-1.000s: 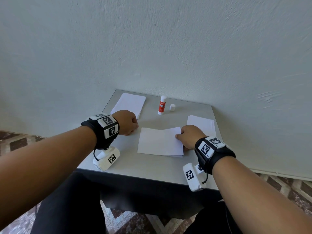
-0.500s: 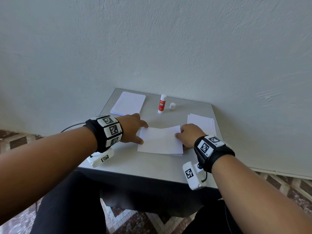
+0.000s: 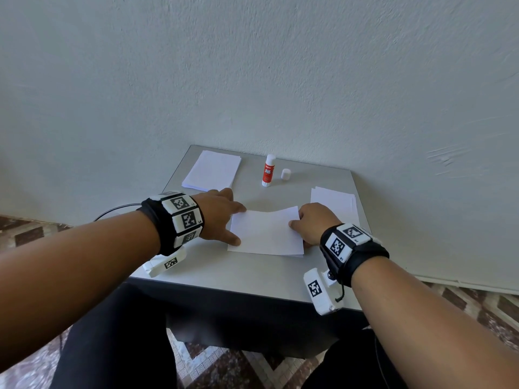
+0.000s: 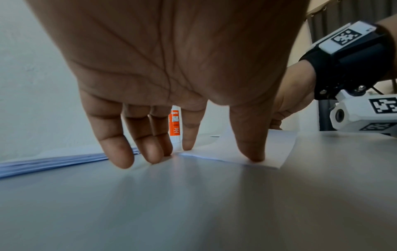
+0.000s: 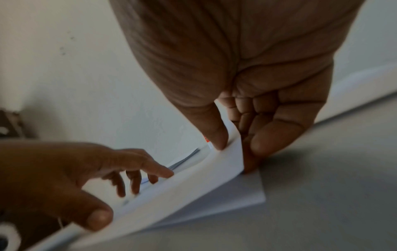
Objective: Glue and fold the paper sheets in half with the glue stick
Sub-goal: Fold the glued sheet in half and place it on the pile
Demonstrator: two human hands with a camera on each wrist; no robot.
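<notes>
Folding is the step in hand: the right hand (image 3: 311, 223) pinches the top flap's edge of the paper sheet (image 3: 265, 234) at frame centre, thumb above and fingers below, while the left hand (image 3: 219, 217), fingers straight and spread, presses the sheet's left edge to the table (image 3: 252, 273). Next, I judge, calls for lowering the flap squarely and smoothing. No containers show. The glue stick (image 3: 268, 170) stands uncapped above the sheet, its cap (image 3: 285, 174) beside it.

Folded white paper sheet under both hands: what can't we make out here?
- Glue inside the folded white paper sheet: hidden by its top flap, all views.
- Right hand fingertips: head view, hidden under the knuckles.
- Small print on the red-and-white glue stick: too small; left wrist view, fingers cover it.
</notes>
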